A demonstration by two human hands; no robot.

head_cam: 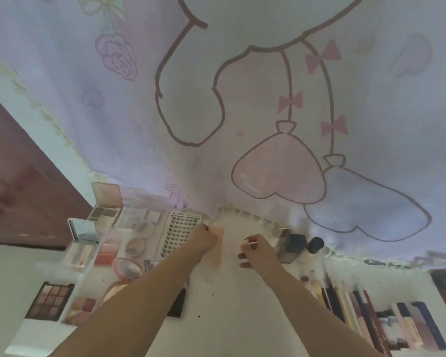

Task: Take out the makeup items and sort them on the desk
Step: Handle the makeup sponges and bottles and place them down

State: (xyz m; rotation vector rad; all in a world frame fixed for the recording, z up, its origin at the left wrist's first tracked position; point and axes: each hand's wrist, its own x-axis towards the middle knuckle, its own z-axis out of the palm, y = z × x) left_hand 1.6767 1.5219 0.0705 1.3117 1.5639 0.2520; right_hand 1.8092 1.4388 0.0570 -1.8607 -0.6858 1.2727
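Lettering reading "XOYO", upside down from this view, heads a white lash tray (pixel 181 234) filled with rows of small dark lash clusters; no other writing can be read. The tray lies on the white desk (pixel 216 318) just left of the left hand (pixel 203 239), whose fingers are curled into a fist pinching the edge of a thin, pale, translucent pouch (pixel 220 243) that lies between the two hands. The right hand (pixel 255 249) pinches a slim white stick (pixel 250 243) between thumb and fingertips at the pouch's other edge.

To the left lie two open compacts with raised lids (pixel 106 204), a blush pan (pixel 105 253), a nine-pan shadow palette (pixel 50 300) in browns and pinks, and a smaller pink palette (pixel 81 310). To the right stand two dark-capped bottles (pixel 316 244), and a row of pencils and tubes (pixel 358 320) lies side by side, too blurred to count. A curtain (pixel 242 112) printed with a cartoon figure, three pink bows and heart balloons hangs behind the desk.
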